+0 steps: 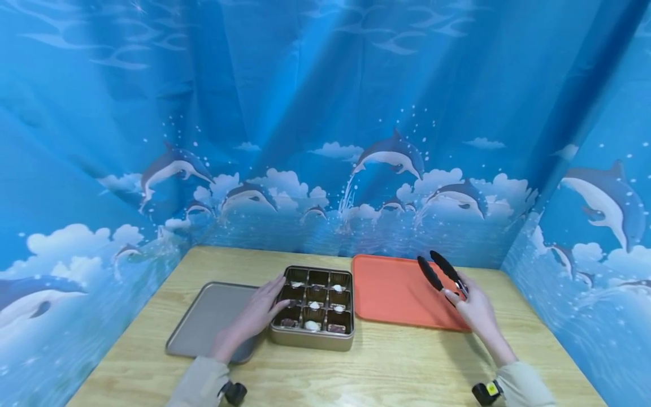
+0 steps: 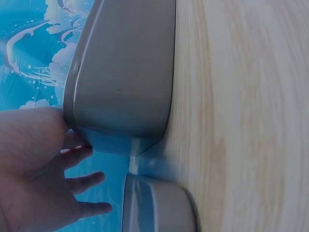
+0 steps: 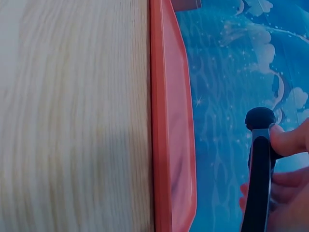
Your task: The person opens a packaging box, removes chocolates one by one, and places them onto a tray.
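A rectangular metal tin (image 1: pixel 311 338) stands in the middle of the table, its dark insert split into several compartments holding small brown and white sweets. My left hand (image 1: pixel 259 308) rests at the tin's left rim, fingers stretched out; in the left wrist view the hand (image 2: pixel 38 169) touches the tin's edge (image 2: pixel 120 72). My right hand (image 1: pixel 475 308) grips black-tipped tongs (image 1: pixel 441 270) above the right part of a red tray (image 1: pixel 396 294). The tongs' two tips stand apart with nothing between them. In the right wrist view the black tong handle (image 3: pixel 259 183) lies between thumb and fingers.
A flat grey metal lid (image 1: pixel 211 316) lies left of the tin, partly under my left forearm. The red tray sits close to the tin's right side. Blue dolphin-print curtains (image 1: pixel 315 113) enclose the wooden table (image 1: pixel 386 367) at the back and sides.
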### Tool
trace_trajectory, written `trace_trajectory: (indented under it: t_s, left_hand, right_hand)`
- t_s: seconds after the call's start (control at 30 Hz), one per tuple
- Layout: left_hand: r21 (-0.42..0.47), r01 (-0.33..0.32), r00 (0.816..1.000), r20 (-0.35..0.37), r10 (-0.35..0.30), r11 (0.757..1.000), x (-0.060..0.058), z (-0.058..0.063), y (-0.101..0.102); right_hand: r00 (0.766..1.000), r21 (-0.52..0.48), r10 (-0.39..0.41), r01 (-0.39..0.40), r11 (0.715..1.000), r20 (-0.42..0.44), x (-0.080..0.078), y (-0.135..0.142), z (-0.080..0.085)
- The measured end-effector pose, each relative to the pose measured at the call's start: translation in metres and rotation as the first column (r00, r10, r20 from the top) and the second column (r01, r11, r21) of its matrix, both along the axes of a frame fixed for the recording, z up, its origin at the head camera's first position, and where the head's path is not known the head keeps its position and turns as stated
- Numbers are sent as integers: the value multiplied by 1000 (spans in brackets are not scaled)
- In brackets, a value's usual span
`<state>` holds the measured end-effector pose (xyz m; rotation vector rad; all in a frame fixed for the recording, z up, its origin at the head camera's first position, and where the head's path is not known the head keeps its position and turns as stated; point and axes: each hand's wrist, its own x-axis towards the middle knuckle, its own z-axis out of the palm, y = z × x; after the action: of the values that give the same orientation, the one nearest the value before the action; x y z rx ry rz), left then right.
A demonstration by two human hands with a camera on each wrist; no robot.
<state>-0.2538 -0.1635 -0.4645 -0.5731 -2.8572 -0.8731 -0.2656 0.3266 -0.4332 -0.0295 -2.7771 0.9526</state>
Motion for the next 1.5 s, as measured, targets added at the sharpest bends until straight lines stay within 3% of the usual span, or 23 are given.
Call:
trace_trajectory:
  t_s: [0.23,0.5,0.63,0.8,1.0,1.13,1.3,1.5]
  left_hand:
    - [11,-13,1000,-7,13,1000,0,-1,2]
    - [19,-28,1000,-3,28,999,1,-3,2]
    - [19,-23,1000,-16,23,1000,1,-3,2]
    - [22,-17,999,-34,18,1000,3,-2,3]
    - [23,-20,999,-43,21,1000,4,-1,2]
    - [22,-26,999,-25,26,999,3,-2,2]
    - [16,-31,999,-12,31,999,3,-2,2]
    - [1,-42,999,-19,42,999,4,-2,3]
  right_hand:
    - [996,-16,79,-80,997,-43,-1,-24,-2]
    - [977,-39,31,-41,998,-213,-5,-46,-4]
    - [965,29,50,-44,999,-256,-7,-51,-5]
    - [976,149,77,-48,988,-202,-6,-59,-5]
    - [985,198,94,-64,978,-144,-4,-70,-3]
    - [966,247,154,-101,964,-208,-4,-74,-2]
    - [913,322,255,-148,935,-320,-7,-79,-2]
    - [886,394,308,-160,905,-348,-10,-96,7]
